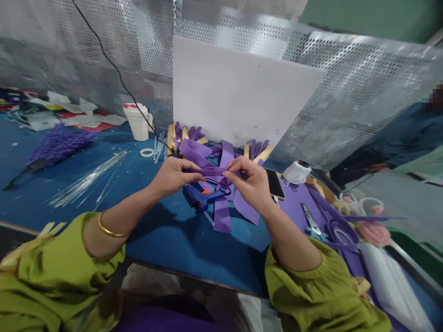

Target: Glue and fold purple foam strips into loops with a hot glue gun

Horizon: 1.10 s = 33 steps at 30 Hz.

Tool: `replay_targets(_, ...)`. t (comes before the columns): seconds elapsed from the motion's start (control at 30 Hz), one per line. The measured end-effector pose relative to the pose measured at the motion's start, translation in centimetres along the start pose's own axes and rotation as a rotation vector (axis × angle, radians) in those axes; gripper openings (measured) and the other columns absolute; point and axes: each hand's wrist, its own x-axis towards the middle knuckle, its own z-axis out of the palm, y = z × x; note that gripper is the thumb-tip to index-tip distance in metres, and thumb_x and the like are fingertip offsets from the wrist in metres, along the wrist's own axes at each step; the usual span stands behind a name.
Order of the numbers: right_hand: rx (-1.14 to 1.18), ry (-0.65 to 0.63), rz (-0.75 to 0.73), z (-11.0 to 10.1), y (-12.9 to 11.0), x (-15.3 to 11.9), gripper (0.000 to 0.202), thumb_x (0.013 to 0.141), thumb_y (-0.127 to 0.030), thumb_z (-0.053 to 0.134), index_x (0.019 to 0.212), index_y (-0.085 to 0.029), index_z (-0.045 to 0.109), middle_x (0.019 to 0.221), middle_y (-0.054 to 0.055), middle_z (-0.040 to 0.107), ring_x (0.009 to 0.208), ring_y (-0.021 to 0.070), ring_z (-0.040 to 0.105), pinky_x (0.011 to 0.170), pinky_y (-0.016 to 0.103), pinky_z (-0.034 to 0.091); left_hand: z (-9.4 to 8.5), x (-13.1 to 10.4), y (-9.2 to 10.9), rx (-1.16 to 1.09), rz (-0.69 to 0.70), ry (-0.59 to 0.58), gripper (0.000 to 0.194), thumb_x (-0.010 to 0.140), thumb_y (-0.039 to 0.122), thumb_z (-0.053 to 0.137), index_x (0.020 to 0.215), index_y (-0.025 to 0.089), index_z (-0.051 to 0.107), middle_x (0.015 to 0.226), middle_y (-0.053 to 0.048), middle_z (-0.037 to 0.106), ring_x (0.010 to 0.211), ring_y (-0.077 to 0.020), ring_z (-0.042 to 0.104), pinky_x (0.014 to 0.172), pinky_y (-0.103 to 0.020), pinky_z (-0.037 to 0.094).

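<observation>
Between my two hands a purple ribbon is stretched, folded lengthwise into a narrow band. My left hand pinches it on the left between thumb and fingers. On the right, my right hand pinches the same ribbon, a short span away. Below them on the blue table lies a blue glue gun with an orange part and a clear stick at its rear. More purple ribbon strips hang and lie around it. Behind my hands are small purple flower sprigs with yellow ribbon.
At left lie a purple flower bunch, thin clear strands, a tape ring and a white cup. Scissors, ribbon rolls and a phone lie right. A white board stands behind; another person is far right.
</observation>
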Motion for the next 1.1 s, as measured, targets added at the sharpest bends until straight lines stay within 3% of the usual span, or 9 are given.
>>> replay_targets(0.2,-0.015,0.052,-0.046,0.3,0.1,-0.2,0.019,0.083,-0.021,0.07,0.07,-0.021,0.058,0.08,0.001,0.067,0.079,0.0171,0.063,0.075,0.032,0.047,0.2,-0.6,0.1,0.014,0.058,0.085,0.017,0.07,0.034,0.084,0.079,0.019,0.083,0.075,-0.005,0.078,0.066,-0.0194,0.067,0.061,-0.027,0.047)
replay_targets(0.43,-0.037,0.113,-0.12,0.9,0.6,-0.4,0.019,0.085,-0.019,0.07,0.072,-0.022,0.056,0.08,0.001,0.067,0.079,0.0169,0.064,0.073,0.032,0.048,0.3,-1.0,0.6,0.138,0.22,0.159,0.02,0.074,0.037,0.083,0.079,0.018,0.082,0.074,-0.004,0.076,0.067,-0.0174,0.066,0.061,-0.027,0.047)
replay_targets(0.73,-0.022,0.177,-0.157,1.3,0.8,-0.7,0.019,0.085,-0.017,0.07,0.073,-0.022,0.056,0.082,0.002,0.067,0.08,0.0175,0.064,0.073,0.034,0.05,0.6,-1.5,0.7,0.251,0.441,0.262,0.01,0.08,0.03,0.08,0.078,0.02,0.081,0.072,-0.002,0.075,0.064,-0.0138,0.065,0.061,-0.025,0.048)
replay_targets(1.1,-0.063,0.183,-0.246,1.5,1.2,-1.0,0.018,0.085,-0.013,0.07,0.076,-0.023,0.059,0.084,0.001,0.069,0.08,0.0169,0.065,0.074,0.034,0.051,0.7,-1.4,0.6,0.196,0.432,0.258,0.011,0.079,0.031,0.081,0.079,0.02,0.081,0.071,-0.001,0.072,0.064,-0.0137,0.063,0.06,-0.026,0.046)
